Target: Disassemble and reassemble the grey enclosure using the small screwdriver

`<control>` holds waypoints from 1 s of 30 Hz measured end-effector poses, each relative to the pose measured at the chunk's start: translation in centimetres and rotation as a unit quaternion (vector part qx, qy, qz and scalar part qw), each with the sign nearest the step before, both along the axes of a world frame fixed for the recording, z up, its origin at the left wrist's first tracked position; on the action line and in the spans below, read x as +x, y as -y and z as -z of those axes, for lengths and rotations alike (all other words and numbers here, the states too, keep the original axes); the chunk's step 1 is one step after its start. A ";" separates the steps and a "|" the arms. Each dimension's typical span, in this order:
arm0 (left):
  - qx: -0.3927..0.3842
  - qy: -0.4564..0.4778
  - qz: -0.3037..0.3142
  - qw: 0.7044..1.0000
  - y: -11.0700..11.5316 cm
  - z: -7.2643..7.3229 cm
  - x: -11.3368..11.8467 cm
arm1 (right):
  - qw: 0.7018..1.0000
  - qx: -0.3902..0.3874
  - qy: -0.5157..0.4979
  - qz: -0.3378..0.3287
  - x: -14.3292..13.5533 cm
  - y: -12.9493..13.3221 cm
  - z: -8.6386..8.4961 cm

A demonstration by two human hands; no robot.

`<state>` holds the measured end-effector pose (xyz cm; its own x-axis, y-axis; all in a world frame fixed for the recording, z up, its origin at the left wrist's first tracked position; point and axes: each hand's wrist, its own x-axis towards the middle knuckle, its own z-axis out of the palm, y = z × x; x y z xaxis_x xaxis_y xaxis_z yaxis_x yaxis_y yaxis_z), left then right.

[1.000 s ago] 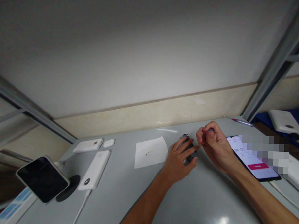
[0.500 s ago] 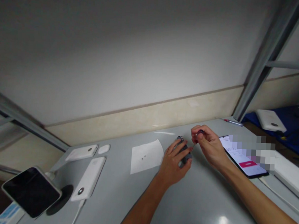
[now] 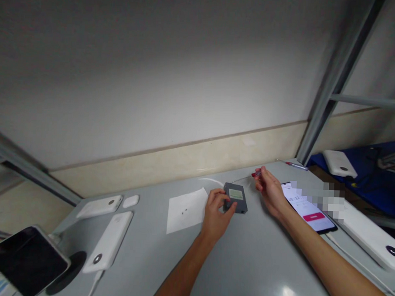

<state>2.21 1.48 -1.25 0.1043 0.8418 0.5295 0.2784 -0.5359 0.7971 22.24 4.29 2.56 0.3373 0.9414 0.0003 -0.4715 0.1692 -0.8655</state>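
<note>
A small dark grey box (image 3: 241, 205) with a pale label or screen lies flat on the grey table (image 3: 245, 255). My left hand (image 3: 218, 210) grips its left side and near edge between thumb and fingers. Pinched in my right hand (image 3: 268, 189) is a thin screwdriver (image 3: 255, 173) with a red handle. Its shaft points left, just above the box's far edge; whether the tip touches anything I cannot tell. Several tiny dark pieces, probably screws, rest on a white sheet of paper (image 3: 174, 221) to the left of the box.
A phone (image 3: 325, 224) with a running timer lies right of my right hand, beside a long white power strip (image 3: 373, 243). Another screwdriver (image 3: 296, 165) is near the back edge. White power banks (image 3: 110, 244), a small white case (image 3: 131, 201) and a screen on a stand (image 3: 29, 260) occupy the left.
The box has turned from its tilted position to lying flat, label side up. The screwdriver's shaft has swung from pointing down at the box to pointing left. The camera view has shifted slightly.
</note>
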 end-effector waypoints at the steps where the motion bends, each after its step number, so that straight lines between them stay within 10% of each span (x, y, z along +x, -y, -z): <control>1: -0.014 0.011 0.005 1.000 -0.1 0.1 0.0 | 1.000 -0.007 0.004 0.000 -0.1 -0.1 0.2; 18: 0.046 -0.314 0.063 0.946 0.7 -0.5 -0.7 | 0.997 -0.021 -0.012 -0.077 -1.7 -0.3 2.5; 22: 0.021 -0.318 0.055 0.946 1.0 -0.5 -0.4 | 0.991 0.010 0.112 -0.067 -1.6 0.1 2.0; 30: 0.039 -0.300 0.078 0.950 1.7 -0.2 0.5 | 0.838 0.152 0.520 -0.060 -6.8 3.3 -0.8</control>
